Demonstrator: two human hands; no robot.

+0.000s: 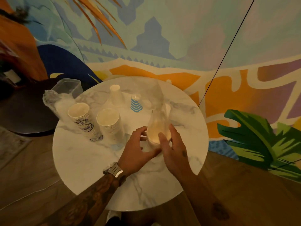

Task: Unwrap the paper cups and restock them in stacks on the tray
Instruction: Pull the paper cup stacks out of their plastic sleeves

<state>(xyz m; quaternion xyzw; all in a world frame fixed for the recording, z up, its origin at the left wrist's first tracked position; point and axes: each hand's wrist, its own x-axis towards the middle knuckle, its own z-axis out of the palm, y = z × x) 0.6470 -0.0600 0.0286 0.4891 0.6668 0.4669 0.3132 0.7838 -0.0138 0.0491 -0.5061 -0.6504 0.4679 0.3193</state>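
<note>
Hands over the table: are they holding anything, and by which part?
Yes. The left hand and right hand both grip a plastic-wrapped stack of cups by its sides, below the loose wrap sticking up.

left hand [136, 149] and right hand [175, 149] reach forward, fingers [139, 130] seemingly curled round the wrapped cup stack [158, 126] between them.

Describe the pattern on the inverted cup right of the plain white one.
Inverted cup: blue-and-white chevron stripes; head view.

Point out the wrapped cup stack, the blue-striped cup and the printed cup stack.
wrapped cup stack [157, 128]: head view, cups seen through the wrap.
blue-striped cup [136, 104]: head view, striped side wall.
printed cup stack [83, 122]: head view, printed side wall.
</note>
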